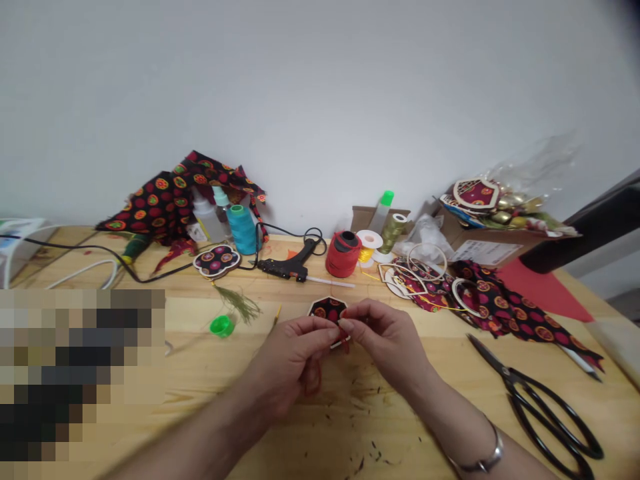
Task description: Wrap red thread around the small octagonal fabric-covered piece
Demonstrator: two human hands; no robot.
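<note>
A pale wooden worktop (200, 367) fills the lower view. Over its middle, the left hand (295, 343) and right hand (390, 333) meet, fingertips pinched together on red cord. Just beyond the fingertips is an ornament (326, 309), dark printed cloth within a pale rim; whether the hands also grip it is unclear. It looks light and fairly stiff, probably best held by its rim. The cord (313, 381), looping below the left hand, seems soft and limp, best pinched close to its end.
</note>
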